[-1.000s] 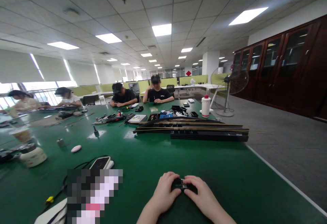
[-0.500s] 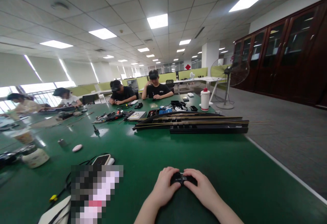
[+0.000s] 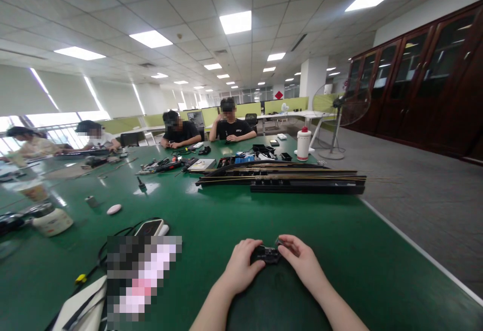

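Observation:
Low in the middle of the head view, a small black part (image 3: 268, 254) with a hollow, ribbed inside rests on or just above the green table (image 3: 204, 225). My left hand (image 3: 243, 263) is closed on its left end, thumb in front and fingers behind. At its right end, my right hand (image 3: 298, 258) pinches a small dark piece (image 3: 279, 243) between thumb and fingertips. That piece is too small to name, and I cannot tell whether it touches the black part.
Long black rails (image 3: 307, 185) with thin brass-coloured rods lie ahead. Beyond them stands a white bottle (image 3: 303, 145) with a red cap. To my left are a phone (image 3: 150, 228), cables, a pink oval object (image 3: 114, 209) and a jar (image 3: 53, 220). Several people sit across the table.
My right hand has come off the black part's right end and lifted slightly, now pinching a small dark piece. My left hand keeps its hold. The view has tilted down slightly.

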A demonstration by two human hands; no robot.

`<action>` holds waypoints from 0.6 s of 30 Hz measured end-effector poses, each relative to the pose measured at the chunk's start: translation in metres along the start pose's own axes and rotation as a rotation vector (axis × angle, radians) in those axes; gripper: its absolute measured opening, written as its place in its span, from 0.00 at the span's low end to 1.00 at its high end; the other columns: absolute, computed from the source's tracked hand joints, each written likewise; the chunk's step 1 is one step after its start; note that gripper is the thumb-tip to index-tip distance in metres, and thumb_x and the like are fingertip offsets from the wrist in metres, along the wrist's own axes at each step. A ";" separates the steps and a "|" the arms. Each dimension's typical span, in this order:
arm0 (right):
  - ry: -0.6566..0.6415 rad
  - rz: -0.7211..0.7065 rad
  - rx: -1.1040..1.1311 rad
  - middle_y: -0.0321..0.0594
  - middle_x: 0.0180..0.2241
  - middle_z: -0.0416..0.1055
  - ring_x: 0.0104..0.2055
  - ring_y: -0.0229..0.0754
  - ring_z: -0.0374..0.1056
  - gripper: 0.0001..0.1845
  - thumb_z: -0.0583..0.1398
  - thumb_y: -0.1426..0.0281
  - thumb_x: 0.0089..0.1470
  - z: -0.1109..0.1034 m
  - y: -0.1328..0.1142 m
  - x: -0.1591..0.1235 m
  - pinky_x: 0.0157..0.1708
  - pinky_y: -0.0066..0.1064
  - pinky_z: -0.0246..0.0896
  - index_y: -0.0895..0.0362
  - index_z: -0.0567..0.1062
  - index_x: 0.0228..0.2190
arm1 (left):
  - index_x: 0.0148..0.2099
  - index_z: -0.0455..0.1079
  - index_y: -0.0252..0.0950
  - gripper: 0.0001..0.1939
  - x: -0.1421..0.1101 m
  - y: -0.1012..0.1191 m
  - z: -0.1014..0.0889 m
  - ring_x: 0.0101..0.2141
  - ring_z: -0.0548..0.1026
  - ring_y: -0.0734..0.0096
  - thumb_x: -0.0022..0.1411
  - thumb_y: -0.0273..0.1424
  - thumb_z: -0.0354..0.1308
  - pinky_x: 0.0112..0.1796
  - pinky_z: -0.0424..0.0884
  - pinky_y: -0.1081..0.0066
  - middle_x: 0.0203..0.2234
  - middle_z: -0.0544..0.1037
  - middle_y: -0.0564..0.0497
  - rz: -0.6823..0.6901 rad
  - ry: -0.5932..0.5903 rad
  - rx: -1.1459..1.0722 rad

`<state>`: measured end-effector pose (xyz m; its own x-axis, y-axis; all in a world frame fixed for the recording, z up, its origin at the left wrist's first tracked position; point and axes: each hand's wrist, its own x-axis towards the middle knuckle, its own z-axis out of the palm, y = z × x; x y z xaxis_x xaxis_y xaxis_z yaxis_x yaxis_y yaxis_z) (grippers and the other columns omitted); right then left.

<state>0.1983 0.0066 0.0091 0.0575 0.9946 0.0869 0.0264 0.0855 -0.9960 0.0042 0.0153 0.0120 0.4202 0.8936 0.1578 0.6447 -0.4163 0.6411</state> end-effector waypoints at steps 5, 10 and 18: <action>0.082 0.071 0.107 0.44 0.35 0.76 0.42 0.50 0.71 0.26 0.67 0.54 0.31 -0.003 -0.006 -0.001 0.48 0.42 0.62 0.56 0.73 0.32 | 0.51 0.64 0.39 0.20 0.000 -0.002 0.000 0.47 0.65 0.63 0.54 0.30 0.55 0.49 0.59 0.65 0.46 0.70 0.49 0.013 0.001 0.003; 0.141 0.114 0.155 0.44 0.38 0.76 0.45 0.49 0.69 0.26 0.67 0.55 0.33 -0.005 -0.006 -0.001 0.49 0.40 0.61 0.57 0.73 0.35 | 0.51 0.64 0.39 0.21 0.000 -0.002 0.000 0.47 0.65 0.63 0.54 0.31 0.56 0.49 0.60 0.65 0.46 0.70 0.49 0.022 0.008 -0.009; 0.230 0.125 0.295 0.42 0.37 0.75 0.41 0.47 0.70 0.25 0.67 0.58 0.34 -0.008 0.001 0.002 0.40 0.37 0.66 0.55 0.72 0.36 | 0.51 0.65 0.39 0.20 0.000 -0.002 -0.001 0.46 0.65 0.62 0.54 0.31 0.56 0.49 0.60 0.64 0.46 0.70 0.48 0.032 0.016 -0.009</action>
<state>0.2068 0.0079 0.0080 0.2649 0.9620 -0.0661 -0.2814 0.0116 -0.9595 0.0024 0.0166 0.0112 0.4302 0.8824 0.1904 0.6253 -0.4435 0.6422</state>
